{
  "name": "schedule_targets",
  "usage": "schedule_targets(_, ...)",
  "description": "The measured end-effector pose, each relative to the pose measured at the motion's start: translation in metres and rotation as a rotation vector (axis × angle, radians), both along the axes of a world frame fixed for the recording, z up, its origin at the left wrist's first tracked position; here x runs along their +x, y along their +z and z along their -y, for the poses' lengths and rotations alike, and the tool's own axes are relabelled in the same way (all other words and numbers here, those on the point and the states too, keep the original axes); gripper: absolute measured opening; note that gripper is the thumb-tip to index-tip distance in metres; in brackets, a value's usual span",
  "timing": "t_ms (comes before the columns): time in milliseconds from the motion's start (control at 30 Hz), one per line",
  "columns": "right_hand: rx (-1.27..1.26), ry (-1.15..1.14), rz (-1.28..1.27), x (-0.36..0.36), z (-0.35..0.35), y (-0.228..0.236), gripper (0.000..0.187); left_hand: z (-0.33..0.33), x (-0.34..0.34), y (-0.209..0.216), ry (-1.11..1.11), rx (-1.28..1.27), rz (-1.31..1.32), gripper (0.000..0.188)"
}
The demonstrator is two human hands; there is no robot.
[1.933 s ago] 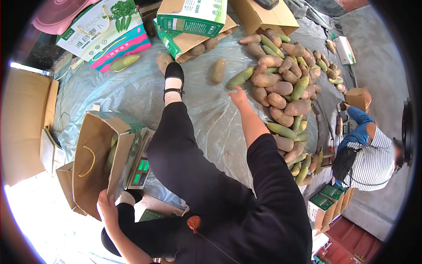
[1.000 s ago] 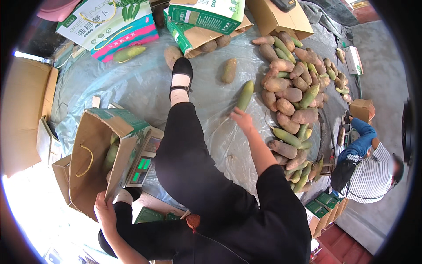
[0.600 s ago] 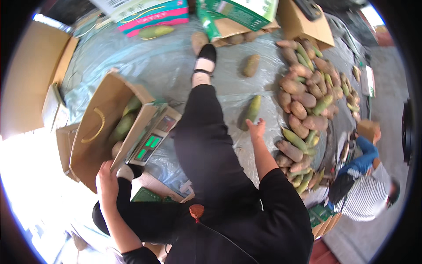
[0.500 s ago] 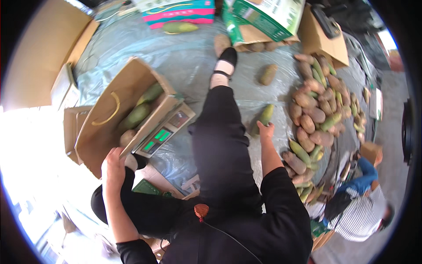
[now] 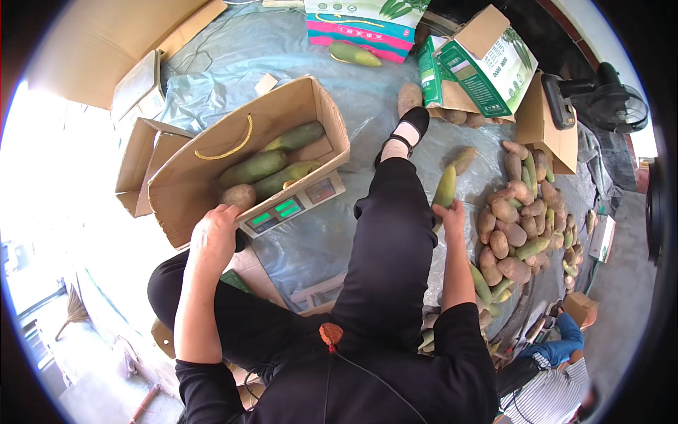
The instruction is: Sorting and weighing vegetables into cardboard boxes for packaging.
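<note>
My right hand (image 5: 450,214) is closed round the lower end of a long green radish (image 5: 445,187), just right of my raised knee. Beyond its tip, a brownish green root (image 5: 464,160) lies on the plastic sheet. At the left, my left hand (image 5: 214,230) grips the near edge of an open cardboard box (image 5: 212,134) with a yellow cord handle. Inside are several green radishes (image 5: 253,169), and one round brown root (image 5: 240,196) is right beside my left fingertips. The box rests on a scale (image 5: 293,206) with a lit green display.
A large heap of brown roots and green radishes (image 5: 522,226) lies at the right. Printed cartons (image 5: 480,74) and a pink and teal box (image 5: 360,35) stand at the back, near a fan (image 5: 618,106). Another person (image 5: 547,392) is at the lower right.
The view has shifted, so the surroundings appear further right. The green radish in my right hand now points more upright beside the loose root. My left hand remains on the box edge.
</note>
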State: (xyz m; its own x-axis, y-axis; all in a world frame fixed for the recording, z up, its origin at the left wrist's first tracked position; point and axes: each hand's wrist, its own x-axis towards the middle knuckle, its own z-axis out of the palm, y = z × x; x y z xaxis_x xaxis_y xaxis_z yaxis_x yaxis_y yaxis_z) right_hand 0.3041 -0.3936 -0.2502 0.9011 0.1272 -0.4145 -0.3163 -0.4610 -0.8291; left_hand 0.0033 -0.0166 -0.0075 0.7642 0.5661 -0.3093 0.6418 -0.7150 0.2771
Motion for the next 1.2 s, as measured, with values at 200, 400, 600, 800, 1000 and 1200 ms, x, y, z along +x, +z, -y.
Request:
schedule_targets(200, 0.322, 0.327, 0.278, 0.031, -0.110, 0.162, 0.064, 0.003, 0.003, 0.001, -0.026, 0.024, -0.012, 0.017)
schedule_targets(400, 0.316, 0.783, 0.829, -0.001, -0.212, 0.281, 0.062, 0.004, 0.001, 0.000, -0.112, 0.108, 0.026, 0.022)
schedule_targets(600, 0.149, 1.140, 0.939, -0.062, -0.289, 0.286, 0.050, 0.003, -0.004, -0.005, -0.116, 0.080, 0.032, 0.027)
schedule_targets(800, -0.100, 1.315, 0.914, -0.082, -0.301, 0.256, 0.042, 0.003, -0.003, -0.002, -0.138, 0.084, 0.030, 0.029)
schedule_targets(1000, 0.373, 0.786, 0.722, -0.031, -0.241, 0.244, 0.036, 0.002, -0.004, -0.003, -0.139, 0.032, 0.002, 0.029)
schedule_targets(1200, 0.239, 0.325, 0.387, 0.000, -0.132, 0.140, 0.025, -0.002, -0.003, -0.006, -0.121, 0.006, -0.070, 0.028)
